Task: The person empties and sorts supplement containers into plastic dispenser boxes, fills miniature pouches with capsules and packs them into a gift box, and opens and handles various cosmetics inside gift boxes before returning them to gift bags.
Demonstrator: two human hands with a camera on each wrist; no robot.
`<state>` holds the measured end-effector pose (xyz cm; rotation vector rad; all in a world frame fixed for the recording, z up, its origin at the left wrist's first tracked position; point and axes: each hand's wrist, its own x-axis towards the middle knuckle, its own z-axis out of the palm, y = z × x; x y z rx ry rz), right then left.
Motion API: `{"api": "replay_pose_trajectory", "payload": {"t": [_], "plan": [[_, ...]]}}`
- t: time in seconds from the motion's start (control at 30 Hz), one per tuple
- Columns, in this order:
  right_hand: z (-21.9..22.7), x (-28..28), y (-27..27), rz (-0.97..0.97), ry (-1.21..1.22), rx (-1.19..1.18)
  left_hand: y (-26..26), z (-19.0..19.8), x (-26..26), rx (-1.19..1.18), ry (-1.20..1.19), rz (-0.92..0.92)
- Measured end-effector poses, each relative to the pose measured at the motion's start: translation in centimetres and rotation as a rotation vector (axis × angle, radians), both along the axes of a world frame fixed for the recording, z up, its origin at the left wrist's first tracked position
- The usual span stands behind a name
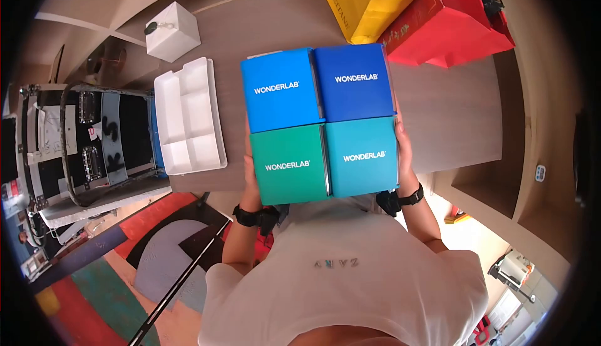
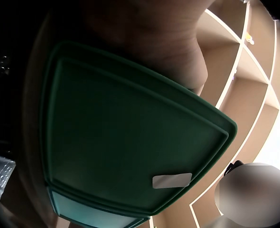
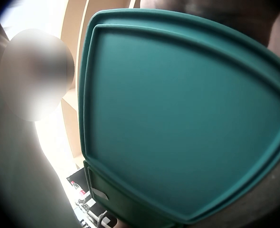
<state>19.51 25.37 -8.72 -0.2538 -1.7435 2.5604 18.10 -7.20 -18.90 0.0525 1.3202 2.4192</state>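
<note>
A block of lettered boxes is held between both hands: a light blue box (image 1: 278, 89), a dark blue box (image 1: 357, 83), a green box (image 1: 289, 164) and a teal box (image 1: 363, 156). The left hand (image 1: 250, 177) presses the left side, beside the green box. On the right side, the right hand (image 1: 404, 149) lies along the teal box, its fingers extending towards the dark blue one. In the left wrist view, the green box's side (image 2: 130, 128) bears a white label. The teal box's side (image 3: 187, 118) fills most of the right wrist view. Both hands are partly hidden.
A white divided tray (image 1: 191, 117) lies left on the brown table (image 1: 244, 20). Behind it stands a white box (image 1: 173, 31). At the back right are a yellow paper bag (image 1: 369, 2) and a red bag (image 1: 454, 24). Pale shelving (image 1: 501, 202) borders the right side.
</note>
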Motion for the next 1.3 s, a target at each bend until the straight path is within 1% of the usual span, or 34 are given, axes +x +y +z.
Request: {"api": "replay_pose_trajectory", "payload": {"t": [0.03,0.07,0.1,0.13,0.17,0.2,0.23,0.27,0.3,0.33,0.37,0.4,0.43,0.5,0.53,0.6,0.67,0.73,0.8,0.87,0.93,0.97,1.0,1.07,1.1,1.13,1.17,1.23,1.3], "plan": [[0.2,0.1,0.1,0.001,0.007,0.025,0.4,1.4,-0.2,-0.001,-0.010,-0.002],[0.1,0.3,0.2,0.000,-0.003,0.026,1.1,3.5,-0.5,-0.121,0.065,0.028],[-0.1,0.4,0.5,-0.028,0.013,0.080,1.7,5.4,-0.7,-0.241,0.143,0.061],[-0.1,0.3,0.7,-0.054,0.035,0.134,2.4,7.3,-0.7,-0.239,0.142,0.064],[0.1,0.6,0.9,-0.052,0.036,0.135,3.1,9.0,-0.6,-0.333,0.237,0.144],[0.5,1.2,1.2,-0.047,0.116,0.184,3.4,9.7,-0.3,-0.429,0.329,0.224],[0.7,2.1,1.3,-0.043,0.193,0.232,3.1,9.7,-0.2,-0.432,0.322,0.226],[0.4,3.1,1.4,-0.098,0.175,0.262,2.2,9.7,-0.3,-0.480,0.462,0.150],[0.6,3.6,2.2,-0.095,0.167,0.258,1.3,9.7,-0.4,-0.525,0.604,0.069],[1.4,3.9,3.4,0.039,0.304,0.545,0.6,9.9,-0.6,-0.528,0.601,0.068],[2.2,4.1,4.2,0.173,0.441,0.832,-0.2,10.4,-1.0,-0.619,0.699,-0.017],[2.7,4.2,4.3,0.214,0.495,0.921,-0.6,10.8,-1.2,-0.709,0.800,-0.106],[3.1,4.3,4.3,0.205,0.492,0.921,-0.7,11.3,-1.1,-0.707,0.805,-0.114],[3.7,4.0,4.0,0.339,0.432,1.046,-0.8,11.9,-0.9,-0.902,0.871,-0.151],[4.0,3.9,3.8,0.303,0.439,1.067,-0.9,12.1,-0.8,-0.902,0.879,-0.153],[4.0,4.0,4.0,0.299,0.460,1.108,-1.4,12.4,-0.4,-0.949,0.827,-0.156],[3.8,4.1,4.1,0.299,0.484,1.149,-2.1,12.1,0.1,-0.925,0.819,-0.162],[3.3,4.6,4.2,0.270,0.488,1.016,-2.7,12.4,0.8,-0.899,0.807,-0.166],[3.0,5.2,4.8,0.268,0.510,0.982,-3.3,13.4,1.6,-0.984,0.800,-0.153],[3.2,6.1,5.9,0.265,0.535,0.946,-4.8,13.7,2.4,-1.011,0.775,-0.146],[3.8,7.4,7.6,0.230,0.450,1.006,-6.6,13.9,3.2,-1.041,0.752,-0.138],[3.7,8.0,8.6,0.231,0.455,1.006,-7.4,13.7,3.8,-1.046,0.713,-0.082],[3.7,8.7,9.8,0.189,0.392,1.022,-8.0,13.6,4.2,-1.050,0.672,-0.028],[3.7,10.1,12.0,0.119,0.265,1.029,-9.2,14.0,4.5,-1.091,0.657,0.002],[3.8,10.2,13.0,0.121,0.267,1.030,-9.4,14.2,4.6,-1.133,0.642,0.029],[4.1,10.2,13.8,0.084,0.233,1.032,-9.2,14.7,4.6,-1.125,0.594,0.046],[4.2,10.1,14.7,0.047,0.197,1.033,-9.1,14.9,4.4,-1.125,0.595,0.048],[3.9,9.4,16.7,0.053,0.190,1.017,-9.0,15.1,3.5,-1.163,0.652,0.041],[3.5,8.2,17.8,0.015,0.168,0.995,-9.1,14.8,2.6,-1.141,0.662,0.052]]}}
